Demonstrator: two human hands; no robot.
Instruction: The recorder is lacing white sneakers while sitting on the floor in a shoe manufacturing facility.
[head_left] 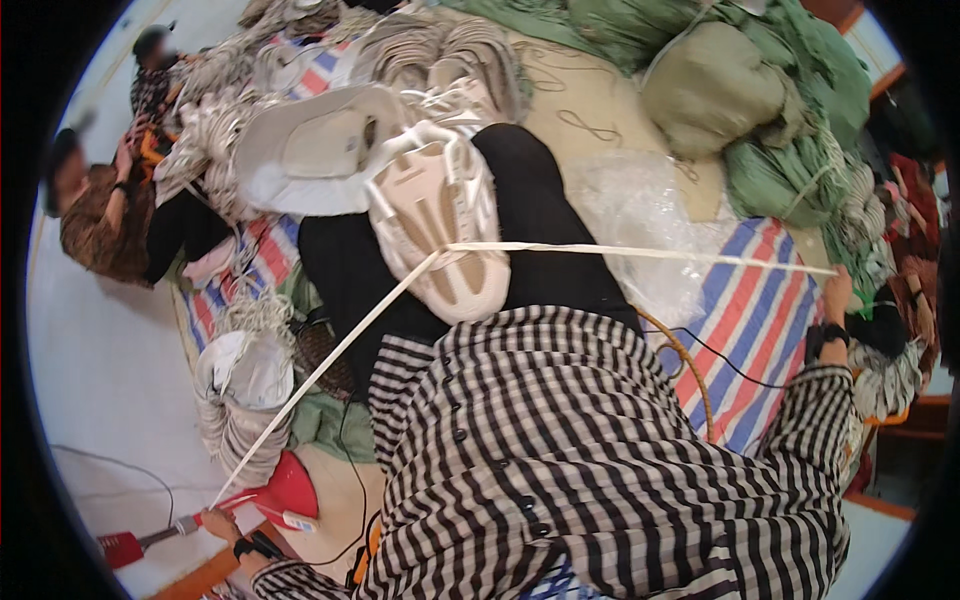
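A pale pink and white shoe upper (410, 190) lies across my lap on the black trousers, its toe end toward me. A long cream shoelace (620, 250) passes through it near the toe, and both ends run out taut to the sides. At the lower left my left hand (222, 524) is closed on one end, close to a red object with a grey shaft. Far out on the right my right hand (836, 292) is closed on the other end, arm stretched wide. The fingers of both hands are small in view.
Stacks of shoe uppers (440, 45) lie beyond my knees, with a white curved piece (310, 150) beside my lap. Green sacks (715, 90) and clear plastic (640, 210) lie ahead right. People sit at both sides; a striped sheet (740, 330) lies under my right arm.
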